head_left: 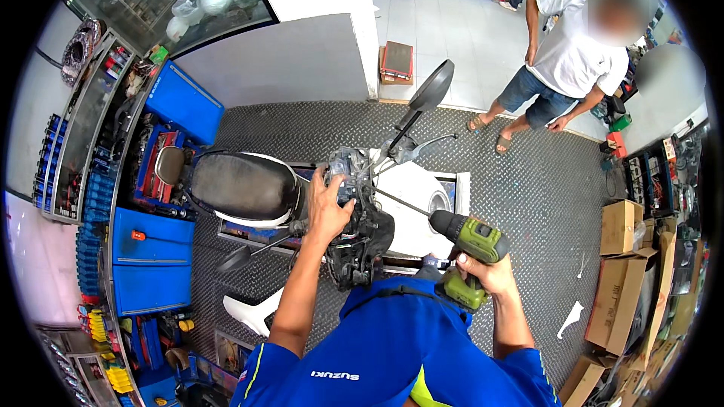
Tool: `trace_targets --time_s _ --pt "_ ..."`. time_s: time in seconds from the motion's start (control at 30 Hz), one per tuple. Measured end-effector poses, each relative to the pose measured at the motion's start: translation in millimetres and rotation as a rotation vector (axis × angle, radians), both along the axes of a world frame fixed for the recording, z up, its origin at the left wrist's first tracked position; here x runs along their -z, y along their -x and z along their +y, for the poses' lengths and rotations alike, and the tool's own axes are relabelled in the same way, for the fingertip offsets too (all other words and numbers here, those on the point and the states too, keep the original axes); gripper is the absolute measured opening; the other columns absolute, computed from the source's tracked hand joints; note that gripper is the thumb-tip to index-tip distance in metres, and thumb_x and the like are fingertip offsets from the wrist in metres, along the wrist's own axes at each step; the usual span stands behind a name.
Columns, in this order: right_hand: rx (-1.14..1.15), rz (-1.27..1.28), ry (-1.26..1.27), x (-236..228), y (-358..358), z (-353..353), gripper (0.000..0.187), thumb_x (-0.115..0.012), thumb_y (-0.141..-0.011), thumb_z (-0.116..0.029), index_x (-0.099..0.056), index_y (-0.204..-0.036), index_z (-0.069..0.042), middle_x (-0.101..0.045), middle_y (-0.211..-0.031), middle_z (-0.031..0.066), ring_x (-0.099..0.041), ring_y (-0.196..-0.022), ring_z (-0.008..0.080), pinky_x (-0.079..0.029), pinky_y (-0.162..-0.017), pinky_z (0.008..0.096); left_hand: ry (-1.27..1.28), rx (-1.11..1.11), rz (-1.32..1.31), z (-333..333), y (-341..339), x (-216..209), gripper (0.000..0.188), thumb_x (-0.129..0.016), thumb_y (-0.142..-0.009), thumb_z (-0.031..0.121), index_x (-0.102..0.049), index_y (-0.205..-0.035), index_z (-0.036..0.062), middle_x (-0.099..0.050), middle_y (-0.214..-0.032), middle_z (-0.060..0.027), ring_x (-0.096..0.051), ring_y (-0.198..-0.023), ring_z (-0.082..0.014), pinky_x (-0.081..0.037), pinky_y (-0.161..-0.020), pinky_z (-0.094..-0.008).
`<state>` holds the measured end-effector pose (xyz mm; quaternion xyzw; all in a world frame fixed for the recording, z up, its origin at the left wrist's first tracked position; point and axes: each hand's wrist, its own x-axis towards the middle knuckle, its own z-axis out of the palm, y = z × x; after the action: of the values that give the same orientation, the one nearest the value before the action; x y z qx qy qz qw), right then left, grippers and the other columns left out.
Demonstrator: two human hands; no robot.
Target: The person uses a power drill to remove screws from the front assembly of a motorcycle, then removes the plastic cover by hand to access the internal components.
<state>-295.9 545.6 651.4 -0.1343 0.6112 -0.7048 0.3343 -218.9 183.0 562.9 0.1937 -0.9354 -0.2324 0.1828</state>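
My right hand (490,273) is wrapped round the grip of a green and black cordless drill (483,240). Its long thin bit (402,201) points left into a dark, exposed handlebar assembly (366,226) on a scooter. On the left side of that assembly, my left hand (329,207) grips a black housing (348,188) with curved, parted fingers. White body panels (407,181) lie beyond and below the bit. A mirror (432,84) stands up on its stalk, and the black seat (241,182) is to the left. Where the bit's tip meets the assembly is hard to make out.
Blue tool cabinets (153,241) and racks line the left side. A loose white panel (253,312) lies on the textured dark floor (528,211). Cardboard boxes (617,301) stand at right. A person (569,53) in a white shirt stands at the far right, near the mat's edge.
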Motion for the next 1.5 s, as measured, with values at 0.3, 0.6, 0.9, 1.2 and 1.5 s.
trace_targets --time_s 0.3,0.6,0.9,1.2,1.5 --pt "-0.186 0.017 -0.078 21.0 43.7 -23.2 0.037 -0.084 -0.090 -0.008 -0.067 -0.121 0.002 -0.068 -0.081 0.0020 -0.059 -0.064 0.0091 -0.049 -0.057 0.0272 0.359 0.023 -0.096 22.0 12.7 -22.0 0.031 -0.084 -0.071 0.008 -0.072 -0.099 0.0061 -0.035 -0.167 -0.0218 -0.027 -0.156 -0.0460 -0.023 -0.123 -0.0648" --pt "-0.209 0.006 -0.144 5.0 55.8 -39.0 0.027 -0.086 -0.089 -0.008 -0.069 -0.108 0.001 -0.068 -0.080 0.0021 -0.061 -0.063 0.0101 -0.051 -0.054 0.0283 0.334 0.083 -0.126 13.5 24.7 -18.6 0.023 -0.083 -0.071 0.007 -0.075 -0.092 0.0030 -0.043 -0.163 -0.0194 -0.028 -0.156 -0.0459 -0.027 -0.121 -0.0643" --pt "-0.234 0.115 -0.262 -13.9 57.5 -51.6 0.034 -0.087 -0.087 -0.008 -0.069 -0.115 0.001 -0.070 -0.084 0.0019 -0.061 -0.067 0.0106 -0.052 -0.059 0.0290 0.335 0.055 -0.131 14.7 28.1 -18.3 0.027 -0.082 -0.071 0.007 -0.075 -0.097 0.0012 -0.048 -0.158 -0.0205 -0.036 -0.149 -0.0484 -0.033 -0.117 -0.0603" --pt "-0.340 0.401 -0.345 -11.7 69.8 -53.7 0.065 -0.088 -0.082 -0.008 -0.061 -0.140 -0.002 -0.076 -0.119 0.0139 -0.072 -0.111 0.0243 -0.055 -0.100 0.0370 0.330 0.037 -0.146 13.3 29.1 -16.4 0.025 -0.084 -0.071 0.006 -0.076 -0.094 -0.0003 -0.049 -0.156 -0.0223 -0.040 -0.146 -0.0514 -0.044 -0.114 -0.0553" --pt "-0.331 0.367 -0.307 -2.7 69.6 -52.6 0.066 -0.089 -0.081 -0.007 -0.062 -0.141 -0.002 -0.077 -0.117 0.0112 -0.071 -0.105 0.0195 -0.057 -0.098 0.0356 0.326 0.046 -0.162 11.4 26.9 -15.2 0.023 -0.085 -0.072 0.006 -0.077 -0.093 -0.0014 -0.048 -0.157 -0.0222 -0.041 -0.145 -0.0507 -0.044 -0.115 -0.0544"
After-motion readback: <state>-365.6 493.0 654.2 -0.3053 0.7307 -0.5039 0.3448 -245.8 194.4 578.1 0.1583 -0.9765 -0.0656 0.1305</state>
